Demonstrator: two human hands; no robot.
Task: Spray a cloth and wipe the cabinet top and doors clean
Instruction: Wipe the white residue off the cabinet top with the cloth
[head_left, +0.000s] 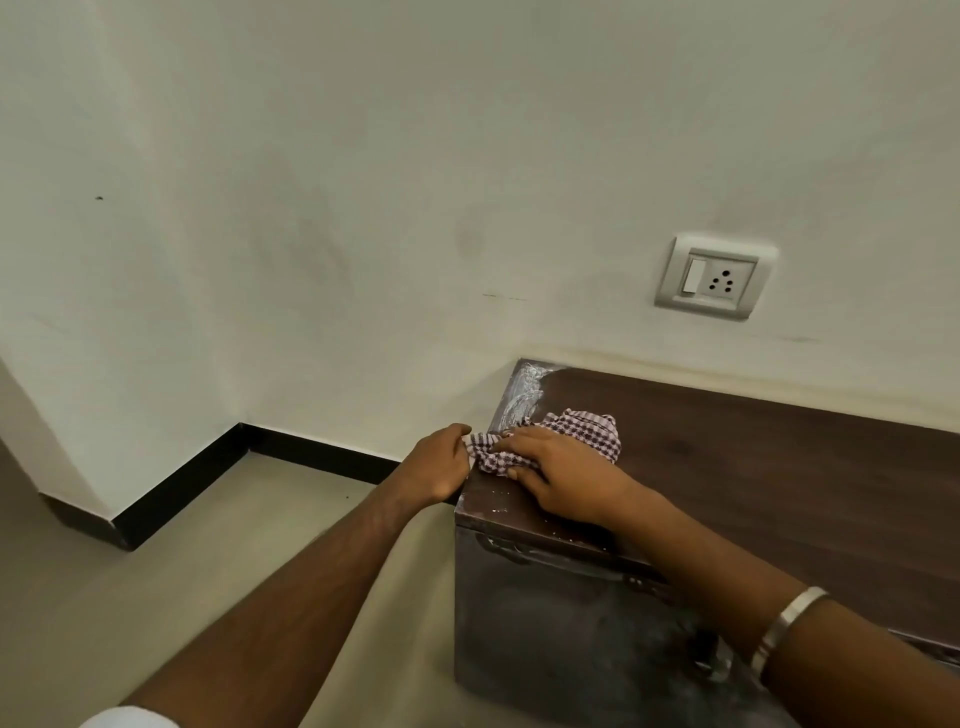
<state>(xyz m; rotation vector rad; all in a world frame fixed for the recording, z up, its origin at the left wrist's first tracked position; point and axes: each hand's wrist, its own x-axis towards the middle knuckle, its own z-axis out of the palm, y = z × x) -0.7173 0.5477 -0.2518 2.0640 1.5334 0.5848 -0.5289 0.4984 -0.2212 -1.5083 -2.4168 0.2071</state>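
Observation:
A low dark wood cabinet (753, 467) stands against the wall at the right. On its top, near the left edge, lies a crumpled purple-and-white checked cloth (587, 428). My right hand (561, 478) lies flat on the cloth, fingers stretched toward the left edge. My left hand (439, 462) is at the cabinet's left side and pinches the cloth's hanging corner. White streaks (522, 400) show on the top's far left corner. The front door (571, 623) looks dusty and smeared.
A white wall socket with a switch (711, 278) is on the wall above the cabinet. A black skirting board (208, 478) runs along the wall base. Beige floor (156, 597) lies left of the cabinet. A metal bangle (784, 629) circles my right forearm.

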